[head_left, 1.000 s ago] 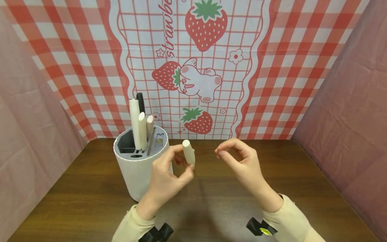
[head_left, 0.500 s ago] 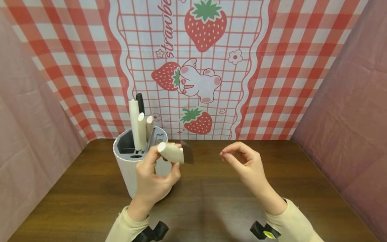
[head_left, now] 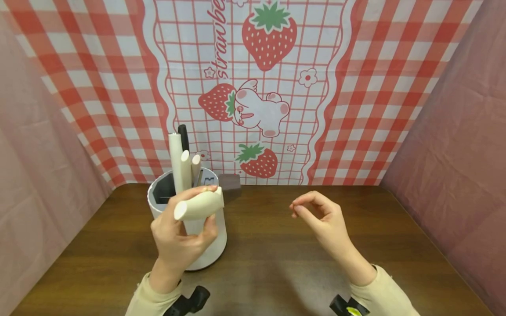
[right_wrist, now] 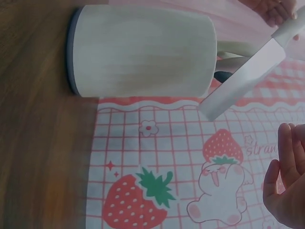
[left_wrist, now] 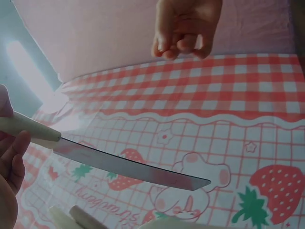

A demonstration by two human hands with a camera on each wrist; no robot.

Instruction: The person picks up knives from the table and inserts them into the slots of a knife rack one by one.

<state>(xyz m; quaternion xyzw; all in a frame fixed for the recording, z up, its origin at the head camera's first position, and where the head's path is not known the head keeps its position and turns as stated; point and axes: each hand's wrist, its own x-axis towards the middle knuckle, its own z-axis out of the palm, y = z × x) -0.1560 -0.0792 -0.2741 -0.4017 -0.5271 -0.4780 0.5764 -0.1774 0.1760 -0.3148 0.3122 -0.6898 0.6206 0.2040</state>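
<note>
My left hand (head_left: 171,245) grips the cream handle of a knife (head_left: 199,206), held in front of the white knife block (head_left: 209,250). In the left wrist view the knife's long blade (left_wrist: 128,164) reaches to the right, with a slanted tip. The right wrist view has the blade (right_wrist: 245,78) crossing beside the block's top end. My right hand (head_left: 326,224) hovers over the table to the right, fingers loosely bent toward the thumb, holding nothing. Several handles stand in the block: cream ones (head_left: 175,162) and a black one (head_left: 183,138). Part of the block's slotted top is hidden by the left hand.
A brown wooden table (head_left: 269,272) lies beneath. Behind it hangs a red-and-white checked cloth (head_left: 356,123) with strawberry prints, and pink cloth (head_left: 446,175) closes off the sides.
My left hand has moved left and nearer with the knife, whose handle has turned from upright to nearly level. The right hand has shifted slightly right and down.
</note>
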